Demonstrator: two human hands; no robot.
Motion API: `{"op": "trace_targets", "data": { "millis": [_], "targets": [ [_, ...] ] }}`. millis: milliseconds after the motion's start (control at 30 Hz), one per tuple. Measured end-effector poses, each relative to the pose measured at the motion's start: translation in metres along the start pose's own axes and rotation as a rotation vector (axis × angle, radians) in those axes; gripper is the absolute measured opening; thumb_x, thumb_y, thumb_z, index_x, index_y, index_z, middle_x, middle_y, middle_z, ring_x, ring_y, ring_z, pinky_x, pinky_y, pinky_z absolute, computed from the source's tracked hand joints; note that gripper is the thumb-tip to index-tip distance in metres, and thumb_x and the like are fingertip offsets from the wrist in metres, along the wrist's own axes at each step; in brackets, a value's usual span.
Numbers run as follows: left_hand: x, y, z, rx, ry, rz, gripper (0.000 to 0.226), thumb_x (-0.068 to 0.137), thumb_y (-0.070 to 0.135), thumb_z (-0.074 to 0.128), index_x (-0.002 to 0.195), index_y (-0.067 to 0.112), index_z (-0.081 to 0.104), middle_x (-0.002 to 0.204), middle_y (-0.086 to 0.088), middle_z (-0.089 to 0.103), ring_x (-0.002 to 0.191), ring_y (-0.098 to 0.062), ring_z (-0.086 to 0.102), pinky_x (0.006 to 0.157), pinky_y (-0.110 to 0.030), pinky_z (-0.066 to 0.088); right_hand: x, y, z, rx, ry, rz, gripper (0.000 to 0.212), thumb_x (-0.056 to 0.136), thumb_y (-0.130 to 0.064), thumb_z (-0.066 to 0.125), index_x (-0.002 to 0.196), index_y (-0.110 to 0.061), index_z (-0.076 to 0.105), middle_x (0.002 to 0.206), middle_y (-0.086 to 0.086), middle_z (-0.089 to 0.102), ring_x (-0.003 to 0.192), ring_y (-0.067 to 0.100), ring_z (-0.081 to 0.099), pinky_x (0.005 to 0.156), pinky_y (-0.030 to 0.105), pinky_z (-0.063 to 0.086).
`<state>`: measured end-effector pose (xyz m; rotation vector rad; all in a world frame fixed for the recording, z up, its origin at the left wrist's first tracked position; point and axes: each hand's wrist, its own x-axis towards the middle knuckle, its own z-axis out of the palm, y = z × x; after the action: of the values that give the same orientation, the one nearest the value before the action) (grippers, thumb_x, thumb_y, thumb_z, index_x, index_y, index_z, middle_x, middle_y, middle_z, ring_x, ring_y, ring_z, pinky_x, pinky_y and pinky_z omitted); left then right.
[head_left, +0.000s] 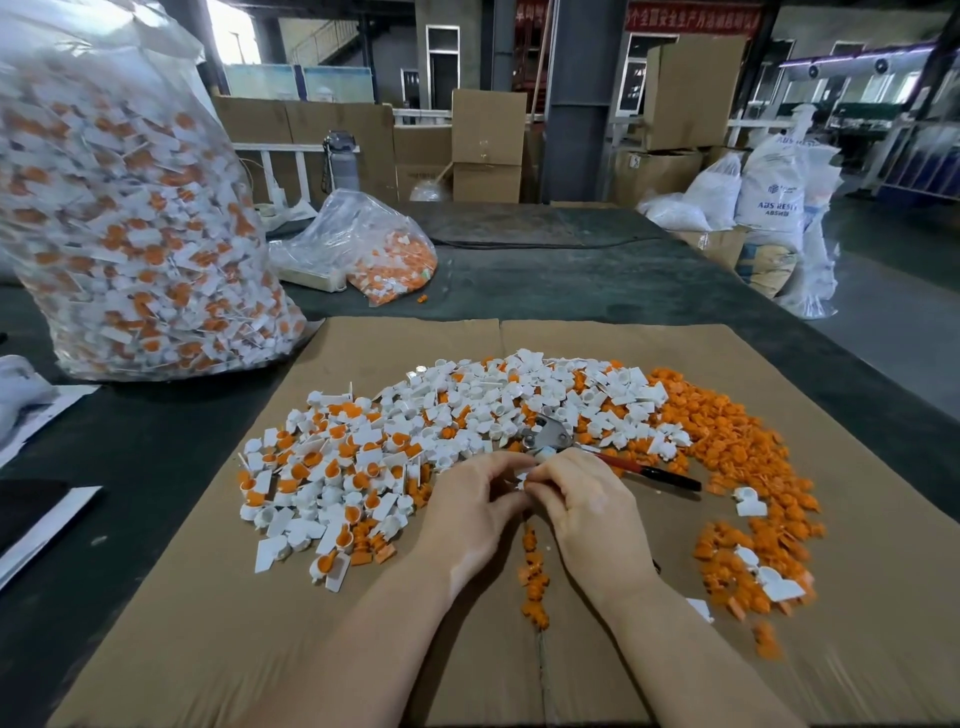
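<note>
A small white plastic part (523, 475) is pinched between the fingertips of the left hand (467, 512) and right hand (584, 506), which meet above the cardboard sheet (675, 675). Just beyond, pliers (550, 435) lie on the pile of white and orange parts (467, 410).

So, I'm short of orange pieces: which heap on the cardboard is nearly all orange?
The rightmost heap, right of the pliers; the others are white or mixed.

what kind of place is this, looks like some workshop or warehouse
Most likely a plastics factory floor, at a hand-assembly bench. Loose white and orange parts cover the cardboard, a big bag holds more, and ABS resin sacks and cartons stand behind.
</note>
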<state>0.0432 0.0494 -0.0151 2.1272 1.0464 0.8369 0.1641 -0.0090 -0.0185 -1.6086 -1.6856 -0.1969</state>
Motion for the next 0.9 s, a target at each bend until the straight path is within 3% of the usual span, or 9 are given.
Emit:
{"op": "trace_targets", "data": {
  "millis": [100,300,400,533,733,900],
  "targets": [
    [-0.0011,0.0012,0.0011,0.059,0.005,0.015,0.031,0.087,0.022,0.065,0.117,0.026,0.063,0.112,0.009,0.064,0.104,-0.005,0.057,0.094,-0.023,0.045,-0.0002,-0.0012,0.0007,-0.010,0.014,-0.013,0.013,0.072,0.001,0.075,0.074,-0.006,0.064,0.072,0.004,0.061,0.071,0.022,0.060,0.063,0.030,0.051],
    [-0.0004,-0.0015,0.0017,0.042,0.015,0.012,0.029,0.087,0.021,0.065,0.116,0.024,0.063,0.112,0.008,0.065,0.103,-0.004,0.056,0.091,-0.017,0.043,-0.0006,-0.0011,0.0016,0.016,0.008,0.015,0.007,0.076,-0.001,0.073,0.078,-0.005,0.067,0.074,0.004,0.063,0.074,0.020,0.061,0.068,0.027,0.049],
    [0.0005,-0.0036,0.0009,-0.018,0.030,-0.032,0.032,0.086,0.019,0.067,0.117,0.025,0.063,0.110,0.011,0.064,0.101,-0.001,0.055,0.084,-0.005,0.038,-0.0013,0.0018,-0.0010,0.080,0.012,0.061,0.007,0.081,-0.003,0.069,0.086,-0.007,0.070,0.081,0.002,0.065,0.081,0.015,0.060,0.075,0.024,0.049],
    [0.0019,-0.0044,-0.0001,-0.030,0.029,-0.038,0.033,0.085,0.018,0.067,0.117,0.025,0.063,0.102,0.016,0.060,0.095,0.002,0.052,0.078,0.004,0.034,-0.0017,0.0022,-0.0045,0.126,0.023,0.087,0.010,0.081,-0.001,0.068,0.088,-0.007,0.070,0.082,0.001,0.065,0.081,0.015,0.060,0.074,0.030,0.052],
    [0.0009,-0.0023,-0.0010,-0.026,-0.003,-0.002,0.029,0.086,0.017,0.066,0.113,0.027,0.064,0.102,0.016,0.061,0.097,0.001,0.054,0.077,0.003,0.035,-0.0015,0.0012,-0.0043,0.107,-0.038,0.056,0.008,0.082,-0.004,0.067,0.088,-0.008,0.071,0.085,0.000,0.064,0.086,0.013,0.057,0.078,0.022,0.048],
    [-0.0002,-0.0003,0.0000,0.021,-0.020,0.018,0.027,0.087,0.021,0.064,0.113,0.028,0.062,0.102,0.016,0.060,0.096,-0.001,0.054,0.080,-0.006,0.038,-0.0014,0.0016,-0.0022,0.038,-0.044,0.035,0.010,0.082,-0.004,0.067,0.087,-0.012,0.070,0.085,-0.002,0.064,0.087,0.013,0.058,0.078,0.020,0.046]
  ]
}}
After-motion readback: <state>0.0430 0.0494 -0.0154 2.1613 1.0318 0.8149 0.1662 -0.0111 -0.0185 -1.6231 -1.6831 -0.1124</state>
